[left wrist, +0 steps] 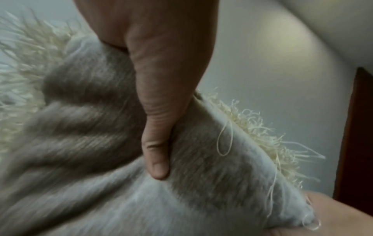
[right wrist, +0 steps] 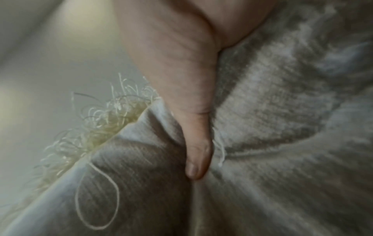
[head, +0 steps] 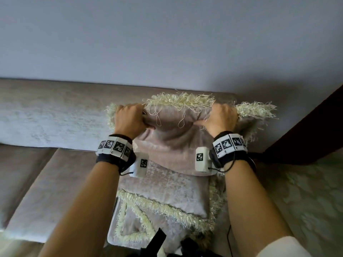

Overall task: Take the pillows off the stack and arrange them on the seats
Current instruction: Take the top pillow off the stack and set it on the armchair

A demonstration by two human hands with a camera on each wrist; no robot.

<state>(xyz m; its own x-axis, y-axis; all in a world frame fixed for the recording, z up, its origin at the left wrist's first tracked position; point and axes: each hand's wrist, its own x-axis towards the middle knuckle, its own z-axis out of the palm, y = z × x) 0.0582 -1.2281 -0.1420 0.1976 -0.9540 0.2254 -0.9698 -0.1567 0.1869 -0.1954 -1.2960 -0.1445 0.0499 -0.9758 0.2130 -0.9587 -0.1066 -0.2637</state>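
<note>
So far, the left hand (head: 128, 120) and right hand (head: 221, 118) each pinch the soft pinkish-grey pillow with cream fringe (head: 174, 145), lifted above the stack (head: 163, 197). The long grey sofa seat (head: 55, 182) looks bare; most work remains.

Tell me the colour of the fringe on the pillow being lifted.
Cream, on the fringe edging the beige pillow; the head view shows it best.
</note>
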